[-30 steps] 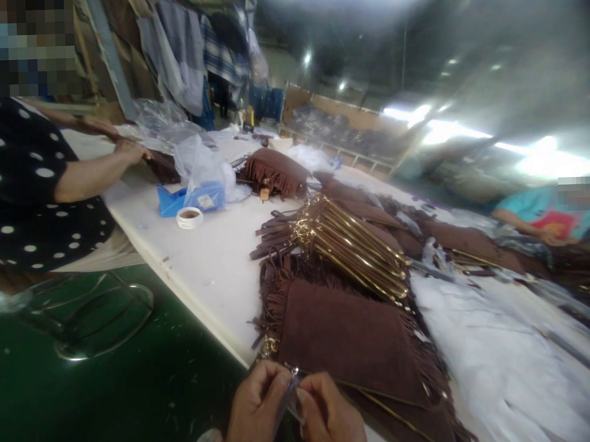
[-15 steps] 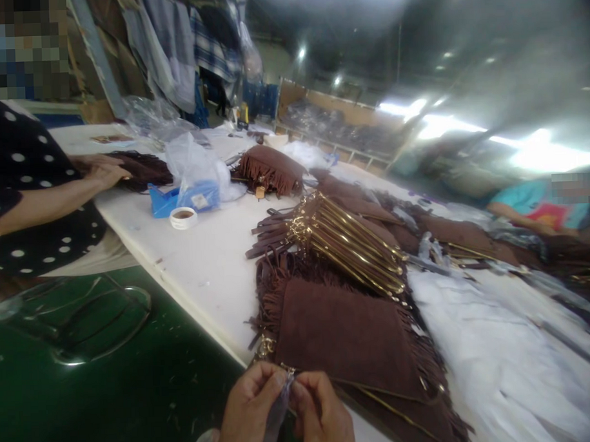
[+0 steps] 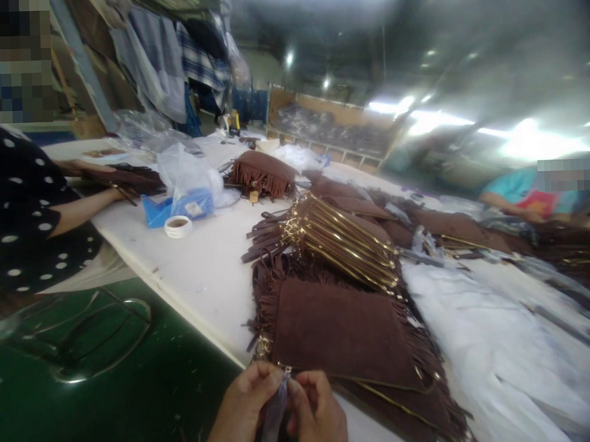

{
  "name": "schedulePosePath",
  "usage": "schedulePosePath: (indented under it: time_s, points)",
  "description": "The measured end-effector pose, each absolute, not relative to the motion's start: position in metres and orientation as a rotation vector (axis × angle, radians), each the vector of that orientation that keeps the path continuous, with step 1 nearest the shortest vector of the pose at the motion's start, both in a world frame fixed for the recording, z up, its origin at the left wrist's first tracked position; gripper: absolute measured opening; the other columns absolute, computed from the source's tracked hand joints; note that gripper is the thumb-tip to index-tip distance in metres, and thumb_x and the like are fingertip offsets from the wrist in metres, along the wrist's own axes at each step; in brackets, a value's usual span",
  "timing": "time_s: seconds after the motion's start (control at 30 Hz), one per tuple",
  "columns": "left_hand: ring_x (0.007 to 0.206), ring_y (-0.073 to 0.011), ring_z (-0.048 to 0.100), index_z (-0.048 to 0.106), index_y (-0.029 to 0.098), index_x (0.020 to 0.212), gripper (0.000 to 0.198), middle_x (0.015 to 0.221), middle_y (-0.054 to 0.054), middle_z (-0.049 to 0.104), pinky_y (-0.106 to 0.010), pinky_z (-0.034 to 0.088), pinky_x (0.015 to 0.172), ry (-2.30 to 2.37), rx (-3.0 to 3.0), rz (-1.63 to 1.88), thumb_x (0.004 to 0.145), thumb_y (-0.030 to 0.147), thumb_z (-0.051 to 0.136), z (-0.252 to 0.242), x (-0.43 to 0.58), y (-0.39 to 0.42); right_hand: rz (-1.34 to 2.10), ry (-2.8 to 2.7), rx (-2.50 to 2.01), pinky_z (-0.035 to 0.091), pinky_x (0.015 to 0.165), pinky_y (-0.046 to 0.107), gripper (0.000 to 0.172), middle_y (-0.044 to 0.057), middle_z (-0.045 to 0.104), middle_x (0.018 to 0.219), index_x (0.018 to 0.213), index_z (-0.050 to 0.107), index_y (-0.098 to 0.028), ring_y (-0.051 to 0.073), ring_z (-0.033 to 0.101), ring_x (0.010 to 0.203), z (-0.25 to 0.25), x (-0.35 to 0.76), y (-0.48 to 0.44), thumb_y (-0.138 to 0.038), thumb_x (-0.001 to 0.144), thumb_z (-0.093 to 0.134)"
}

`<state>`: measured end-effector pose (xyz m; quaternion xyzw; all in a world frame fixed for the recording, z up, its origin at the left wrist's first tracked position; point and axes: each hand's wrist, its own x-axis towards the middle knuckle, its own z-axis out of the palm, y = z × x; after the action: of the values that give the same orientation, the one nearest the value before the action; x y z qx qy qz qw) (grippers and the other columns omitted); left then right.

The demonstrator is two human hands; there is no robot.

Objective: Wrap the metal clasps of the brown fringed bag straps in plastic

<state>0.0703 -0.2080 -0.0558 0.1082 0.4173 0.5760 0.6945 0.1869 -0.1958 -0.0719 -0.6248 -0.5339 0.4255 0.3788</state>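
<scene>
Both hands, left hand [image 3: 246,403] & right hand [image 3: 316,410], pinch clear strip [image 3: 274,412] at zip end of brown bag [image 3: 337,332], strip running toward viewer.

A bag-making workshop: stacked brown fringed bags [image 3: 339,245] crowd a long worktable [image 3: 204,269] (co-workers [image 3: 28,217] seated alongside).

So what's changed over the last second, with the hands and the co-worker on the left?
The co-worker's hand has drawn back left along the table, now resting on a dark fringed piece. The left hand and right hand still pinch the clear strip at the brown fringed bag. The bag stack is unmoved.
</scene>
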Motion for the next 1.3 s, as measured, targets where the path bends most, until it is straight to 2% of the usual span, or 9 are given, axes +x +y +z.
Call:
schedulePosePath:
  time_s: [0.1, 0.27, 0.43, 0.57, 0.73, 0.8, 0.93, 1.07, 1.3]
  points:
    - [0.056, -0.0138, 0.058, 0.063, 0.015, 0.074, 0.034, 0.067, -0.001, 0.063, -0.024, 0.047, 0.056, 1.03, 0.281, 1.325, 0.067, 0.04, 0.084, -0.059, 0.071, -0.208, 1.023, -1.42, -1.64, 0.041, 0.048, 0.023, 0.039, -0.005, 0.062, 0.051, 0.077, 0.061, -0.025, 0.015, 0.056, 0.042, -0.074, 0.188, -0.197, -0.062, 0.087, 0.052]
    - [0.061, -0.0142, 0.058, 0.066, 0.014, 0.075, 0.04, 0.066, -0.002, 0.064, -0.022, 0.046, 0.058, 1.185, 0.402, 1.332, 0.065, 0.049, 0.083, -0.068, 0.069, -0.207, 0.821, -1.472, -1.546, 0.047, 0.065, 0.023, 0.042, 0.0, 0.068, 0.07, 0.077, 0.066, -0.025, 0.017, 0.062, 0.063, -0.078, 0.184, -0.201, -0.06, 0.09, 0.049]
    - [0.065, -0.016, 0.057, 0.066, 0.015, 0.077, 0.039, 0.071, -0.003, 0.065, -0.023, 0.047, 0.061, 1.265, 0.496, 1.312, 0.069, 0.05, 0.079, -0.064, 0.067, -0.209, 0.867, -1.397, -1.486, 0.049, 0.07, 0.022, 0.038, 0.001, 0.071, 0.078, 0.083, 0.07, -0.025, 0.017, 0.064, 0.071, -0.079, 0.174, -0.204, -0.058, 0.089, 0.051]
    - [0.062, -0.0156, 0.055, 0.066, 0.015, 0.076, 0.036, 0.068, -0.002, 0.063, -0.023, 0.046, 0.058, 1.33, 0.515, 1.311, 0.072, 0.049, 0.077, -0.057, 0.069, -0.211, 1.05, -1.292, -1.442, 0.048, 0.057, 0.023, 0.04, 0.001, 0.068, 0.067, 0.085, 0.071, -0.023, 0.017, 0.061, 0.061, -0.083, 0.172, -0.205, -0.059, 0.087, 0.053]
    - [0.052, -0.0139, 0.053, 0.065, 0.016, 0.073, 0.036, 0.065, -0.001, 0.062, -0.023, 0.044, 0.051, 1.314, 0.493, 1.314, 0.071, 0.05, 0.077, -0.056, 0.069, -0.212, 1.472, -0.993, -1.274, 0.033, 0.039, 0.02, 0.042, -0.005, 0.051, 0.047, 0.088, 0.068, -0.019, 0.011, 0.043, 0.04, -0.093, 0.17, -0.203, -0.06, 0.078, 0.065]
    - [0.055, -0.0141, 0.054, 0.065, 0.015, 0.073, 0.036, 0.065, -0.002, 0.063, -0.023, 0.045, 0.053, 1.277, 0.483, 1.329, 0.07, 0.049, 0.079, -0.059, 0.068, -0.211, 1.548, -0.889, -1.228, 0.034, 0.041, 0.019, 0.041, -0.006, 0.049, 0.046, 0.085, 0.068, -0.019, 0.011, 0.044, 0.042, -0.094, 0.169, -0.203, -0.058, 0.074, 0.071]
    - [0.063, -0.0157, 0.058, 0.068, 0.014, 0.073, 0.036, 0.068, -0.003, 0.065, -0.024, 0.048, 0.061, 1.225, 0.42, 1.355, 0.065, 0.045, 0.084, -0.066, 0.068, -0.211, 1.568, -0.788, -1.142, 0.039, 0.048, 0.019, 0.039, -0.002, 0.06, 0.058, 0.079, 0.067, -0.019, 0.01, 0.05, 0.049, -0.092, 0.167, -0.202, -0.055, 0.069, 0.077]
    - [0.066, -0.0169, 0.061, 0.071, 0.012, 0.074, 0.038, 0.07, -0.004, 0.066, -0.026, 0.049, 0.067, 1.176, 0.305, 1.357, 0.061, 0.043, 0.088, -0.067, 0.07, -0.213, 1.567, -0.83, -1.163, 0.041, 0.049, 0.019, 0.038, -0.001, 0.065, 0.063, 0.079, 0.067, -0.019, 0.009, 0.048, 0.048, -0.092, 0.169, -0.203, -0.055, 0.069, 0.077]
    - [0.069, -0.0199, 0.066, 0.07, 0.011, 0.076, 0.039, 0.074, -0.007, 0.07, -0.028, 0.051, 0.066, 1.127, 0.041, 1.333, 0.057, 0.037, 0.092, -0.055, 0.076, -0.221, 1.454, -0.949, -1.187, 0.048, 0.057, 0.023, 0.038, 0.002, 0.068, 0.067, 0.079, 0.068, -0.018, 0.016, 0.06, 0.06, -0.098, 0.174, -0.206, -0.054, 0.07, 0.076]
